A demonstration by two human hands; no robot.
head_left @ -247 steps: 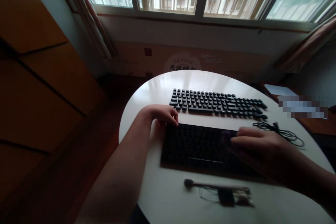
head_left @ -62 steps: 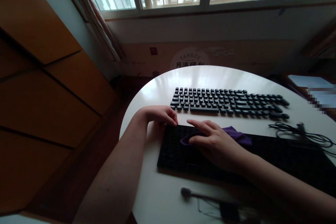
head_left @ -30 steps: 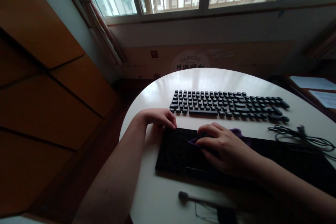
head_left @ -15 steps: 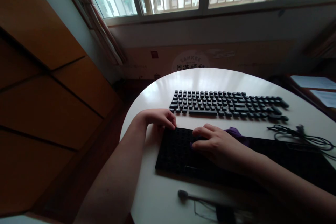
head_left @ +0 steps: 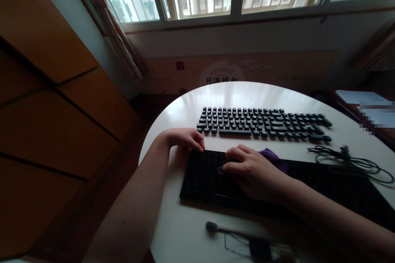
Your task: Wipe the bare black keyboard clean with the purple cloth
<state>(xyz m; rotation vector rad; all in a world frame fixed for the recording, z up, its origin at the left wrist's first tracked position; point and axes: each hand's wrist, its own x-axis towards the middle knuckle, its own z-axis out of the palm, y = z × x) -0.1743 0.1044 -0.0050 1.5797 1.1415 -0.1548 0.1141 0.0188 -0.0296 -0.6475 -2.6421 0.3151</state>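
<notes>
A black keyboard base without its keycaps lies on the white table. My left hand is closed at its far left corner, fingers curled and fingertips on the edge. My right hand rests over the left half of the base, pressing a bunched purple cloth onto it. Most of the cloth is hidden under the palm and fingers. Beyond the base, the loose black keycaps are laid out in keyboard order.
A coiled black cable lies at the right, by the base. Near the front edge are a dark toothbrush-like brush and a blurred wire-like object. The round white table faces a window; a wooden cabinet stands left.
The whole view has shifted slightly, so things sit a little further left. Both hands keep nearly the same places on the keyboard base, and the right hand still has the purple cloth.
</notes>
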